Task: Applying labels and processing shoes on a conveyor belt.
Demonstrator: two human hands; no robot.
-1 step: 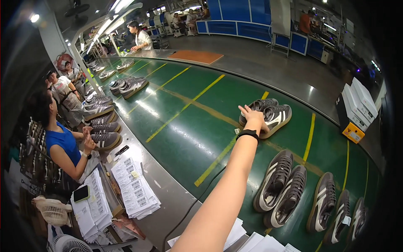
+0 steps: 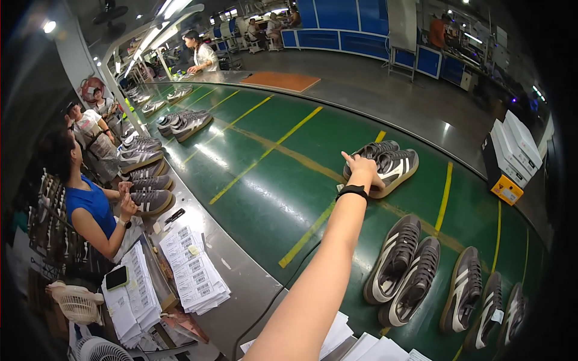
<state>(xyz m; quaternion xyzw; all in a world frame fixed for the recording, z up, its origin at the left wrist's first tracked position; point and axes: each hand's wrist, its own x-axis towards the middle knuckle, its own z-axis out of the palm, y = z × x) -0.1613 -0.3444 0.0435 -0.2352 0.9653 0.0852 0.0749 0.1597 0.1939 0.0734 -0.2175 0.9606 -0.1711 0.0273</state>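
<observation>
My left hand reaches out over a pair of grey sneakers with white stripes, a black band around its wrist. The fingers are bent over the heel ends of both shoes, gripping them, while one finger sticks out to the left. The fingertips inside the shoes are hidden. Both shoes stand upright side by side on the green conveyor belt, toes pointing away to the right. Nearer to me, another grey pair sits on the belt. My right hand is out of view.
More sneakers stand at the right. White shoe boxes are stacked beyond the belt. Label sheets and a phone lie on the left ledge. A person in blue stands at the left beside several shoes.
My hand has shifted very slightly, and its fingers are more bent over the heels, with fewer stretched out. The gripped sneakers have barely moved; the other things look the same.
</observation>
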